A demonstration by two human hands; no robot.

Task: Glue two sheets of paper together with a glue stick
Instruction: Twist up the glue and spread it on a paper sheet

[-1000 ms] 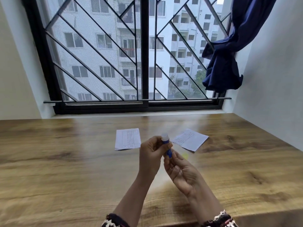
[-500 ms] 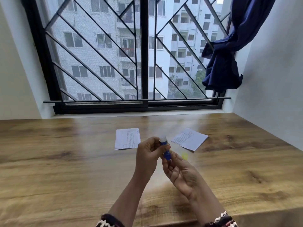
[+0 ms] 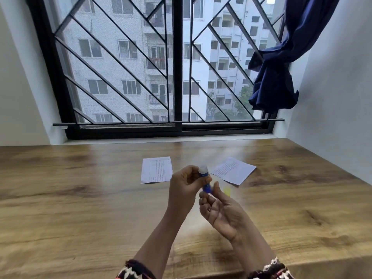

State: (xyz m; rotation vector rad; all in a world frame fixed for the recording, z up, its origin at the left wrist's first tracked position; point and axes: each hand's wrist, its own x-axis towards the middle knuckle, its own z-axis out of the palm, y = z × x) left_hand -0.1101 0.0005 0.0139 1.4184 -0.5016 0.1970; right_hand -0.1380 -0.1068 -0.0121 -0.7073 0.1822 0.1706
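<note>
A small blue glue stick [image 3: 205, 181] with a pale top is held upright above the wooden table [image 3: 80, 198]. My left hand [image 3: 186, 186] is shut on its upper body. My right hand [image 3: 219, 210] touches the stick's lower end with thumb and fingertips, palm up. Two white sheets of paper lie flat behind the hands: one [image 3: 157, 172] to the left, one [image 3: 233, 170] to the right, rotated. A small yellow piece [image 3: 227, 191], possibly the cap, lies on the table just right of my right thumb.
A barred window [image 3: 177, 67] runs along the table's far edge. A knotted blue curtain [image 3: 275, 83] hangs at the upper right. A white wall [image 3: 338, 117] borders the table's right side.
Both hands with the glue stick have shifted slightly left and nearer to me. The papers have not moved.
</note>
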